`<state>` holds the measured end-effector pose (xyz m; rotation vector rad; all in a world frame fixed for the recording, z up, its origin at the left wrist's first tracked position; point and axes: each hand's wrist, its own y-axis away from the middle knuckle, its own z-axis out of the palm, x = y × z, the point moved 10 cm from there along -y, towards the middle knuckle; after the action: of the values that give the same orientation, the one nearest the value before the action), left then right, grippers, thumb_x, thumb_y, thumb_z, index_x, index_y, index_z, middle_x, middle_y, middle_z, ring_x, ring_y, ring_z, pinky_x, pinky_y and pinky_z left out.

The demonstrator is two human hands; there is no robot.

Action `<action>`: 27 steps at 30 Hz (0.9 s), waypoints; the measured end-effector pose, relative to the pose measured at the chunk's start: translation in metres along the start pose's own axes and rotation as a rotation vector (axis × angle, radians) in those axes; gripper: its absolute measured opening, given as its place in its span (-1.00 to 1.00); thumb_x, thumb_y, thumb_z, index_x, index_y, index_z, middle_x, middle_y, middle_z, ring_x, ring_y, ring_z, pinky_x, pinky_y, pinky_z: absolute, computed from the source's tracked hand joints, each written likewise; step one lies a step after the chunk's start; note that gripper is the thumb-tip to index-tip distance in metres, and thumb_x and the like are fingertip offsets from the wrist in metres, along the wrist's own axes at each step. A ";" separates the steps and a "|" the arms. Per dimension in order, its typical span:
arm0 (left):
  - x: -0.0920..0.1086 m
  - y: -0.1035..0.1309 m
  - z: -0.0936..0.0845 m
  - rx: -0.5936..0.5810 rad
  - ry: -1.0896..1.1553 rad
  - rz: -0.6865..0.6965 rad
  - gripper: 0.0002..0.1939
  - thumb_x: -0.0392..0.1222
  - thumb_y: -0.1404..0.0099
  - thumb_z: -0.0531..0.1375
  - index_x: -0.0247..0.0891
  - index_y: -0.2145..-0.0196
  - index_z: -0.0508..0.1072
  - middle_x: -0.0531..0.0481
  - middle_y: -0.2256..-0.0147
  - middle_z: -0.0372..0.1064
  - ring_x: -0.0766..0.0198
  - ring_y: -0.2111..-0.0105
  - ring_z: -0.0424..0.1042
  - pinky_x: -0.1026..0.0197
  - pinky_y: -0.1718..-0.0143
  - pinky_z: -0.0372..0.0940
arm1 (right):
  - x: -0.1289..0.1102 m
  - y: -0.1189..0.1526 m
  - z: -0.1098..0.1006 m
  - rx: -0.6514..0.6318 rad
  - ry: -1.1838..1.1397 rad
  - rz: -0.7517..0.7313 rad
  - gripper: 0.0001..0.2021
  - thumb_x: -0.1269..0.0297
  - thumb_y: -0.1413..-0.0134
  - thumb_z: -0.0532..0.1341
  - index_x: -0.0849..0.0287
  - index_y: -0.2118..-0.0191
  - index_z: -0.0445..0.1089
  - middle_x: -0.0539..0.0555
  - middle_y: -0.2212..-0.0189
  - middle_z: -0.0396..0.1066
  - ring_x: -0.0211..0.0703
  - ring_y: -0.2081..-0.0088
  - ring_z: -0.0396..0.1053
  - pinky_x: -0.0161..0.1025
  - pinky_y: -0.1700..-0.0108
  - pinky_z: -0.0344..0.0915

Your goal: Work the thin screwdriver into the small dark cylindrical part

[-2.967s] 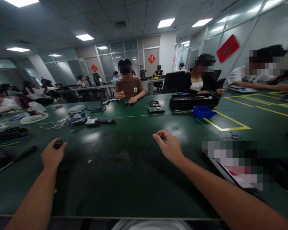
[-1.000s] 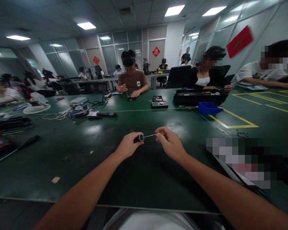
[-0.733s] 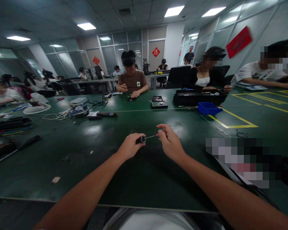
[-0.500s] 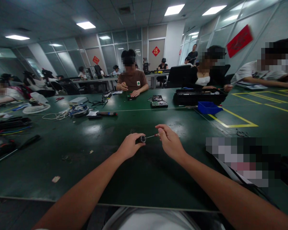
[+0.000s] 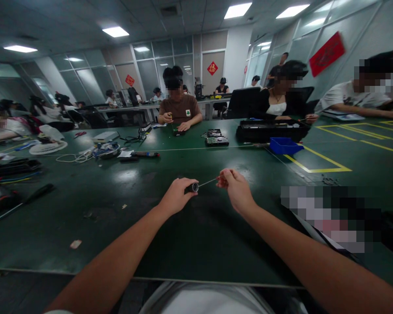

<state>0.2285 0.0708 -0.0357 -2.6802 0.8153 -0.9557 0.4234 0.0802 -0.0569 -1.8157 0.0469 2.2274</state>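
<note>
My left hand is closed around a small black cylindrical part, whose round end with a pale ring faces my right side. The rest of that part is hidden by my fingers. A screwdriver with a thin metal shaft and a bit of red at its handle is pinched in my right hand. Its shaft slopes down to the left, and the tip meets the round end of the part. Whether the tip sits inside it I cannot tell. Both hands are above the green table.
Across the table a person works on a small board, near opened hard drives. To the right are a blue bin and a long black housing. An electric screwdriver and a long black-handled screwdriver lie left.
My right hand has turned and its fingers have curled in around the screwdriver handle. More shaft shows, at a steeper slope. The round end in my left hand has tilted slightly.
</note>
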 end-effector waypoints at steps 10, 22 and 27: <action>0.000 0.001 -0.003 0.014 -0.020 -0.027 -0.65 -0.23 -0.28 0.31 -0.14 -0.03 0.51 -0.07 0.02 0.50 0.07 0.00 0.42 -0.12 -0.18 0.18 | -0.024 0.010 0.009 -0.056 0.208 -0.202 -0.70 -0.05 -0.21 0.14 0.11 0.28 0.35 0.03 0.45 0.43 -0.15 0.44 0.36 -0.15 0.33 0.31; -0.001 0.000 -0.004 0.028 -0.024 -0.006 -0.62 -0.29 -0.25 0.32 -0.15 -0.03 0.52 -0.09 0.00 0.50 0.07 -0.03 0.41 -0.10 -0.17 0.18 | -0.034 0.024 0.027 -0.198 0.422 -0.282 -0.75 0.03 -0.26 0.12 0.09 0.21 0.37 0.08 0.36 0.50 -0.07 0.31 0.47 -0.10 0.21 0.37; -0.004 -0.001 -0.002 0.031 -0.004 0.002 -0.62 -0.30 -0.24 0.33 -0.18 -0.04 0.53 -0.11 0.01 0.50 0.08 -0.02 0.42 -0.04 -0.12 0.23 | -0.027 0.020 0.025 -0.176 0.391 -0.257 -0.77 0.05 -0.27 0.12 0.10 0.23 0.36 0.07 0.37 0.50 -0.09 0.32 0.47 -0.11 0.22 0.38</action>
<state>0.2249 0.0741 -0.0362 -2.6535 0.7955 -0.9547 0.4001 0.0610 -0.0281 -2.1856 -0.2978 1.7271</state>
